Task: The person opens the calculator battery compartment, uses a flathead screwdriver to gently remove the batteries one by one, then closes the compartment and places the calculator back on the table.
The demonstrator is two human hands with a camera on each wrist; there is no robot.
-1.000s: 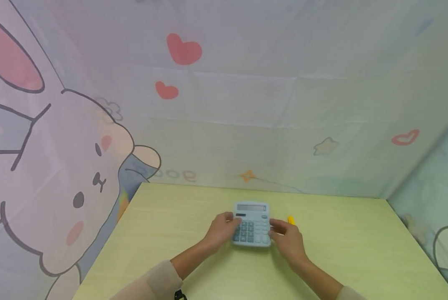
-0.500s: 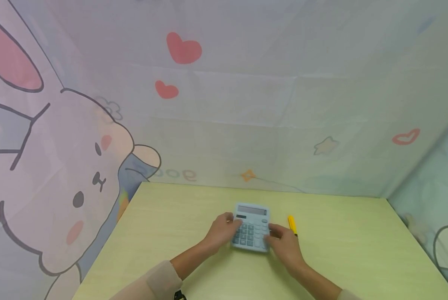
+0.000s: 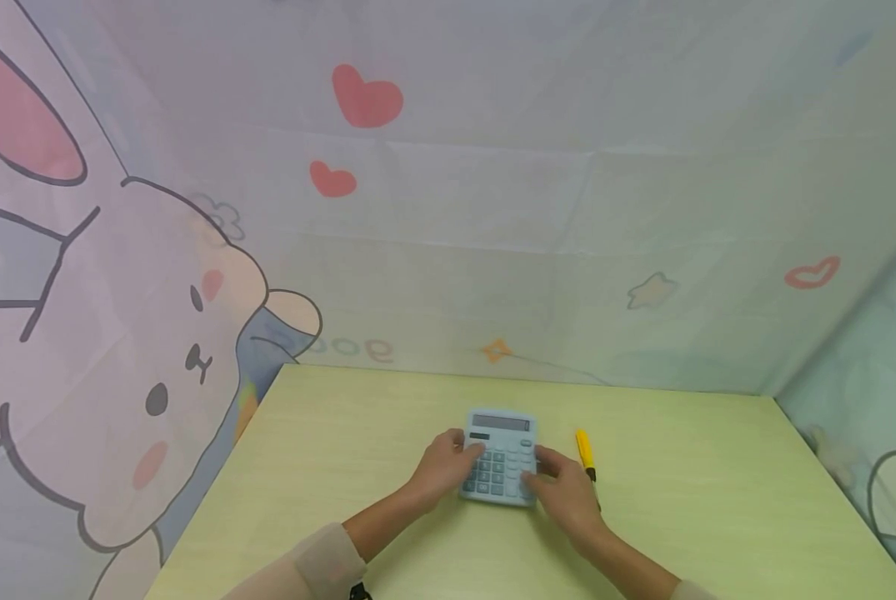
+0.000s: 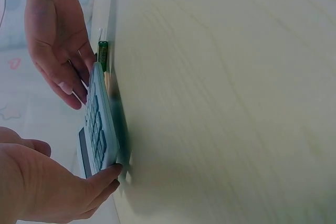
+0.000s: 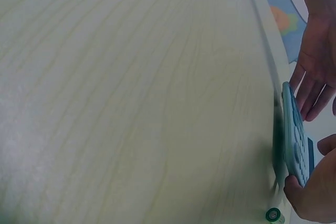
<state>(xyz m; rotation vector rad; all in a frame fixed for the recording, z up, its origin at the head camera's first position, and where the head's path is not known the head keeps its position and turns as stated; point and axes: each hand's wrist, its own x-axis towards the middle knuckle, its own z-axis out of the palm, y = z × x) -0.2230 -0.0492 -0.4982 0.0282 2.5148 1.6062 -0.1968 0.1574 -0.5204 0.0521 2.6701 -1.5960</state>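
Calculator [image 3: 500, 457] looks light, stiff plastic, likely slippery; left hand [image 3: 443, 463] and right hand [image 3: 563, 485] pinch its side edges, the best hold.

A pale blue calculator [image 3: 500, 457] with grey-blue keys lies flat, face up, mid-table.
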